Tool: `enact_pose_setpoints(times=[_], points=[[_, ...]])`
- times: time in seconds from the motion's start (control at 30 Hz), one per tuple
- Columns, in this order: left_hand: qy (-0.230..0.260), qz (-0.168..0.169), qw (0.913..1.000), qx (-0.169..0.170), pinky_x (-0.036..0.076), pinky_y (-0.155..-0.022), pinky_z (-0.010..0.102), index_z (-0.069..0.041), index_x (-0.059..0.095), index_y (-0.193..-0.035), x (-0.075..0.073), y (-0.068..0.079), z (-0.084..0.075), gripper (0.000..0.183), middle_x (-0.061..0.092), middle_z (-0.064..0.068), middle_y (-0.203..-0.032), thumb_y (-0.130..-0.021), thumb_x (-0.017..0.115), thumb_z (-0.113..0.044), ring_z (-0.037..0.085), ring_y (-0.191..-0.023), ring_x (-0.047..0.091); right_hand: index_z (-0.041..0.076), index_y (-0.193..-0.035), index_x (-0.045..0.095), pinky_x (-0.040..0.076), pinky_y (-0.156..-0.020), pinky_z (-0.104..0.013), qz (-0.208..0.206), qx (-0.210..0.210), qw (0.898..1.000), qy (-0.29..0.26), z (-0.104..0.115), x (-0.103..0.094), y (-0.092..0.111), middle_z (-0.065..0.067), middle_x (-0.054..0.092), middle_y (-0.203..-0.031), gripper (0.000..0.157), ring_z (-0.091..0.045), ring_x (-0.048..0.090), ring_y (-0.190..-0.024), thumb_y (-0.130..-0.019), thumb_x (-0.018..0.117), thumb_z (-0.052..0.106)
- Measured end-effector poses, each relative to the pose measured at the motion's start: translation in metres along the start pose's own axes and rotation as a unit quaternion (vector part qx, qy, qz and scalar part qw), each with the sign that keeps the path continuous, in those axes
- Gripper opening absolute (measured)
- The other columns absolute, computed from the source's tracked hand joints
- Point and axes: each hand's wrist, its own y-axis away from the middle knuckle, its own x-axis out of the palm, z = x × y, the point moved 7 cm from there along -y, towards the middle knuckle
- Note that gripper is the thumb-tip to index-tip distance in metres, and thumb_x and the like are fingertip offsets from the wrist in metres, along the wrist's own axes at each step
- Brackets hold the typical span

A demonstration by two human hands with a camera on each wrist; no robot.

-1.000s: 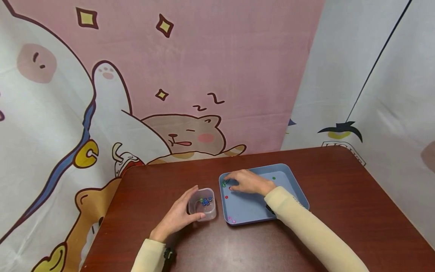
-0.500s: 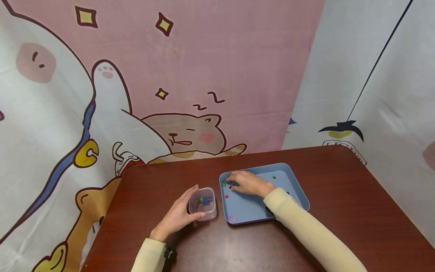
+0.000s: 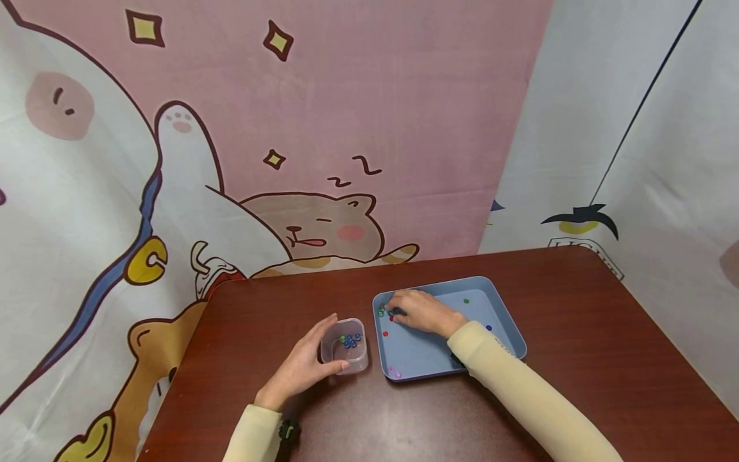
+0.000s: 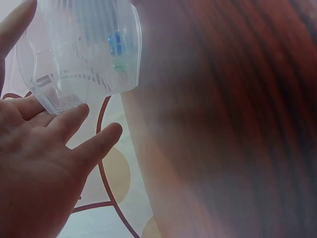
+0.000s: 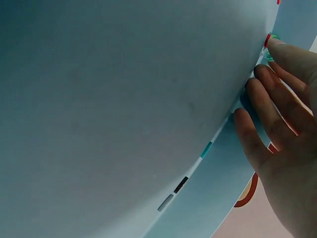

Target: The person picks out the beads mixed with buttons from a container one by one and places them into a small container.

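Note:
My left hand [image 3: 300, 367] grips a small clear plastic box [image 3: 355, 366] on the table, thumb on the near side and fingers behind. Several blue beads [image 3: 349, 343] and a green one lie inside, blurred through the wall in the left wrist view. My right hand [image 3: 424, 311] reaches into the far-left corner of a blue tray [image 3: 421, 359]. Its thumb and fingers are apart and loosely bent, fingertips low by green beads [image 3: 381, 313]. A red bead [image 3: 391, 319] lies right at the thumb. In the right wrist view the thumb overlaps green beads [image 5: 270, 55].
In the tray are another red bead [image 3: 385, 333], pink beads [image 3: 395, 372] at the near-left corner, a green bead [image 3: 466, 301] and a blue bead [image 3: 489, 328]. The brown table [image 3: 589, 321] meets a curtain with cartoon animals [image 3: 323, 224] at the back.
My right hand has shifted slightly right in the tray corner, its fingers drawn closer to the thumb. A blue bead has come out from behind the forearm. The left hand stays on the box.

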Motion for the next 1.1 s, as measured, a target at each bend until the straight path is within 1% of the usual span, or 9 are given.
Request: enact_pose_setpoints(times=[0.13, 0.27, 0.77, 0.93, 1.1], points=[[-0.002, -0.001, 1.0, -0.002, 0.038, -0.115, 0.056, -0.018, 0.04, -0.159, 0.0, 0.0, 0.0, 0.094, 0.037, 0.006, -0.164, -0.083, 0.087, -0.046, 0.028, -0.145, 0.044, 0.007, -0.11, 0.077, 0.057, -0.088, -0.038, -0.014, -0.011, 1.0, 0.007, 0.002, -0.002, 0.0, -0.004, 0.072, -0.107, 0.017, -0.019, 0.068, -0.101, -0.094, 0.078, 0.011], [-0.002, -0.003, 1.0, 0.0, 0.038, -0.115, 0.056, -0.019, 0.04, -0.159, 0.0, 0.0, 0.0, 0.093, 0.037, 0.006, -0.164, -0.083, 0.087, -0.045, 0.028, -0.144, 0.044, 0.008, -0.107, 0.078, 0.057, -0.088, -0.038, -0.016, -0.01, 1.0, 0.01, 0.003, -0.002, 0.0, -0.003, 0.072, -0.105, 0.013, -0.018, 0.068, -0.1, -0.094, 0.077, 0.01], [-0.004, -0.003, 1.0, -0.001, 0.037, -0.116, 0.055, -0.019, 0.04, -0.159, 0.0, 0.0, -0.001, 0.093, 0.037, 0.005, -0.164, -0.083, 0.088, -0.041, 0.027, -0.145, 0.043, 0.008, -0.108, 0.078, 0.057, -0.088, -0.039, -0.014, 0.002, 1.0, 0.006, 0.003, -0.006, 0.001, -0.003, 0.072, -0.107, 0.015, -0.018, 0.069, -0.101, -0.094, 0.077, 0.012], [-0.001, -0.005, 1.0, -0.002, 0.037, -0.116, 0.055, -0.018, 0.04, -0.159, 0.0, 0.0, -0.001, 0.093, 0.038, 0.005, -0.164, -0.083, 0.089, -0.039, 0.027, -0.145, 0.043, 0.008, -0.111, 0.078, 0.057, -0.09, -0.039, -0.015, 0.007, 1.0, -0.004, 0.006, -0.013, 0.001, -0.003, 0.072, -0.111, 0.017, -0.019, 0.069, -0.104, -0.095, 0.077, 0.014], [-0.001, -0.005, 1.0, 0.0, 0.036, -0.117, 0.054, -0.017, 0.041, -0.159, 0.0, 0.0, -0.001, 0.092, 0.037, 0.005, -0.164, -0.083, 0.089, -0.037, 0.027, -0.146, 0.042, 0.009, -0.111, 0.078, 0.057, -0.09, -0.039, -0.025, 0.009, 1.0, -0.006, 0.01, -0.023, 0.001, -0.002, 0.072, -0.111, 0.018, -0.019, 0.069, -0.104, -0.095, 0.077, 0.015]])
